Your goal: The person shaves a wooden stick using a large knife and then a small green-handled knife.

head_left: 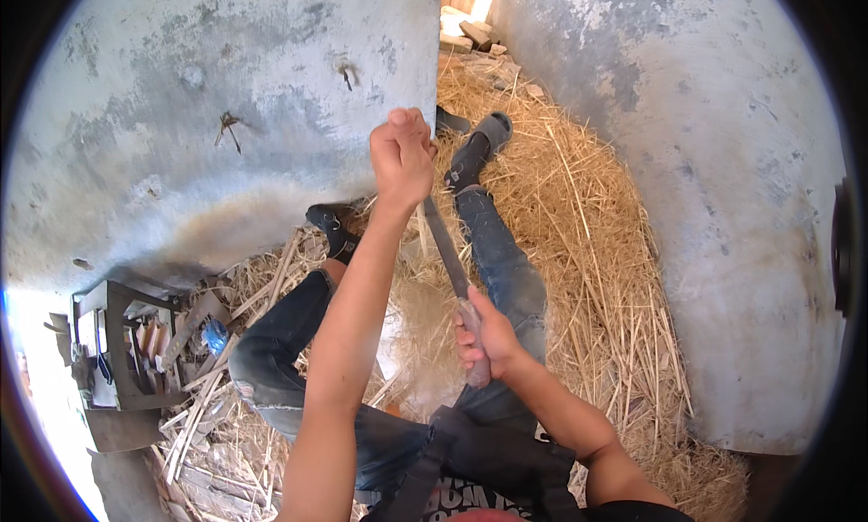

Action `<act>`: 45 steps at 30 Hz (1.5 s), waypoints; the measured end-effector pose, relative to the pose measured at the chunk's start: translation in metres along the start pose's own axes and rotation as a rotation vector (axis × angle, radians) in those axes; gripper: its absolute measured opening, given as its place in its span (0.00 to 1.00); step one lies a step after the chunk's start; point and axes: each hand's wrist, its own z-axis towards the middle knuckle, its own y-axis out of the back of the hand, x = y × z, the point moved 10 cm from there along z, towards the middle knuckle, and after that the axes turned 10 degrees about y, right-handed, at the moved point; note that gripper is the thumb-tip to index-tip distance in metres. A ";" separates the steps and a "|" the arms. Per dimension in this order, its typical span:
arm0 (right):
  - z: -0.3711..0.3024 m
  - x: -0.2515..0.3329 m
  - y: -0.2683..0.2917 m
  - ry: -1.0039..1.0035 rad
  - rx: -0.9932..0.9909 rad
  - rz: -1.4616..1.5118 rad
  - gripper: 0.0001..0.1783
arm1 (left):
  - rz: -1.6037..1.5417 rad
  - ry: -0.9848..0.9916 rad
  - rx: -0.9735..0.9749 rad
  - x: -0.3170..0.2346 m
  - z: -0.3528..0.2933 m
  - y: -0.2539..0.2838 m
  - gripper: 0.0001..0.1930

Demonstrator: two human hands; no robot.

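My right hand (489,334) is wrapped round the thick, brownish handle of a long knife (445,242). Its narrow, dark grey blade slants up and left from that hand, and its far end passes beneath my left wrist. Higher up, my left hand (403,159) is closed in a fist near the edge of the left wall. What those fingers hold, if anything, is hidden. My legs, in torn blue jeans (502,260), are bent apart below the knife, with loose straw (579,251) around them.
Worn grey walls stand on the left (226,70) and right (741,206); metal hooks (228,131) stick out of the left one. A dark wooden frame (127,350) and a blue plastic piece (214,335) lie lower left. Wood blocks (474,34) lie at the far gap.
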 end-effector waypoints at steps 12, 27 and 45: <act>-0.060 0.144 -0.058 1.009 0.052 -0.186 0.28 | -0.002 0.004 -0.142 -0.006 0.014 0.043 0.34; -0.046 0.132 -0.066 0.877 0.052 -0.106 0.32 | -0.014 0.017 -0.167 -0.010 0.006 0.060 0.34; 0.004 0.017 -0.011 0.015 0.131 0.169 0.31 | 0.001 0.031 -0.021 -0.009 -0.002 0.021 0.33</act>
